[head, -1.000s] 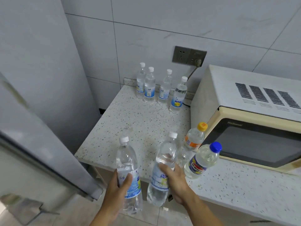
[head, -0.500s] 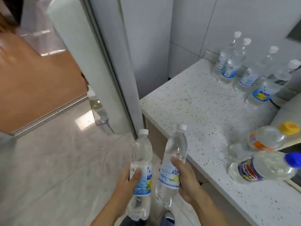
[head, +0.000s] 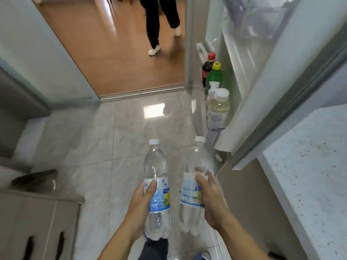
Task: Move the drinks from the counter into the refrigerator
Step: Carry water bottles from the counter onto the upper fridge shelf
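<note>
My left hand [head: 141, 207] grips a clear water bottle [head: 156, 169] with a white cap and blue label, held upright over the tiled floor. My right hand [head: 211, 201] grips a second clear bottle [head: 195, 162] of the same kind beside it. Just right of them stands the open refrigerator door [head: 262, 87]. Its lower shelf holds a dark cola bottle [head: 207, 66], a green bottle [head: 215, 76] with a yellow cap and a pale yellow drink [head: 218, 107] with a white cap. The speckled counter [head: 309, 166] shows at the right edge; no drinks on it are in view.
A person's legs [head: 159, 21] in dark trousers and white shoes stand on the wooden floor beyond the doorway. Grey cabinets [head: 33, 222] line the left side. My own leg and shoe show below the bottles.
The view has swung left from the counter to the open refrigerator door. Both hands still hold their bottles, now close to the door shelf. The bottles on the counter have left the view.
</note>
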The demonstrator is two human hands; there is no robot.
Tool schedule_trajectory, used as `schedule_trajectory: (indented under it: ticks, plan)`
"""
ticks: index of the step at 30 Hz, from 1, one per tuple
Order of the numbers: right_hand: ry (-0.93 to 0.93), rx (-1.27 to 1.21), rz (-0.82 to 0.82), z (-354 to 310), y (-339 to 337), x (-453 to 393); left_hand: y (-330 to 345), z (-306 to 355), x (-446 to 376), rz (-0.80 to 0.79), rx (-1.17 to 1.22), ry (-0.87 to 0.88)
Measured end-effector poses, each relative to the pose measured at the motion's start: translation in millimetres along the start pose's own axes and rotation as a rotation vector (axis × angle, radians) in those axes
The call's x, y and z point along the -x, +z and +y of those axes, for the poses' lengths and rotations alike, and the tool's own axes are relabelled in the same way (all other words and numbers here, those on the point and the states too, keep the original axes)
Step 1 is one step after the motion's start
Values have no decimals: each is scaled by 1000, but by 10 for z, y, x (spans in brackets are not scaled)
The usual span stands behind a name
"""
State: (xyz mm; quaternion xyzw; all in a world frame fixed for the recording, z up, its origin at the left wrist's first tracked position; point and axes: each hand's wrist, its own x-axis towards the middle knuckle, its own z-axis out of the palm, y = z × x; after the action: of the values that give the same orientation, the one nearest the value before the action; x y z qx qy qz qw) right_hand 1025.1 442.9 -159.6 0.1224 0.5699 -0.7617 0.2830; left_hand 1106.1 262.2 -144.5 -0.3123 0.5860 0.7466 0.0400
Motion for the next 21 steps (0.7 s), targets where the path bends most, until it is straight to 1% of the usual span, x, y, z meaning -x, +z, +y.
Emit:
schedule_trajectory:
  ticks: [7, 12, 15, 21]
  plan:
    - [-37, 76, -58, -103, 881, -536, -718, 411, -535, 23, 48, 28]
    - [-57, 103, -57, -247, 1430, -896, -1099, 814, -1007, -26, 59, 62]
    - [-71, 79, -53, -337, 1658, -1099, -1234, 1000, -1301, -41, 41, 60]
    - [-62, 37, 32, -504, 1823, -1587, -1230, 1283, -1905, -70, 25, 42]
